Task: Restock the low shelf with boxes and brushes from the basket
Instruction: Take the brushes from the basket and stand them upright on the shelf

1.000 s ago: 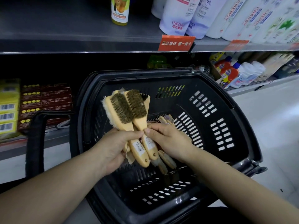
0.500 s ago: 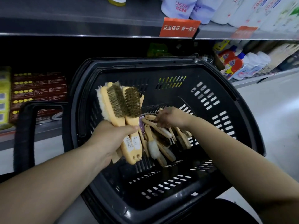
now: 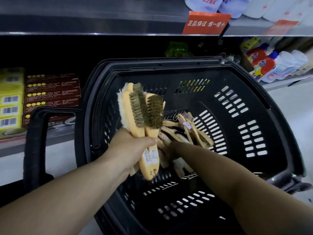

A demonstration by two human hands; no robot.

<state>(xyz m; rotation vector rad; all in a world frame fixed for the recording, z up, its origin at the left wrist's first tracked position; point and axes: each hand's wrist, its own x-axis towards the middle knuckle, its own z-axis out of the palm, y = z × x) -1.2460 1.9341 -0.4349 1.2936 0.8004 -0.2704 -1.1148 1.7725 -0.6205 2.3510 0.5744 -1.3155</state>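
A black plastic basket (image 3: 254, 77) stands tilted in front of the low shelf (image 3: 55, 139). My left hand (image 3: 130, 151) grips a bundle of wooden brushes (image 3: 144, 112) by their handles, bristle heads up, over the basket's left side. Several more wooden brushes (image 3: 196, 133) lie loose in the basket's bottom. My right hand (image 3: 176, 149) reaches down into that pile just right of the held handles. Its fingers are dark and partly hidden, so its hold is unclear. On the low shelf at the left stand dark red boxes (image 3: 50, 92) and yellow boxes (image 3: 11, 99).
The basket's black handle (image 3: 33, 146) stands upright at the left, in front of the boxes. Red and white bottles (image 3: 267, 65) fill the low shelf at the right. An upper shelf with an orange tag (image 3: 205, 22) and white bottles overhangs. Pale floor (image 3: 296, 107) lies to the right.
My right hand let go of the held bundle, went to the loose brushes in the basket, then drew back toward my left hand. The bundle stayed in my left hand.
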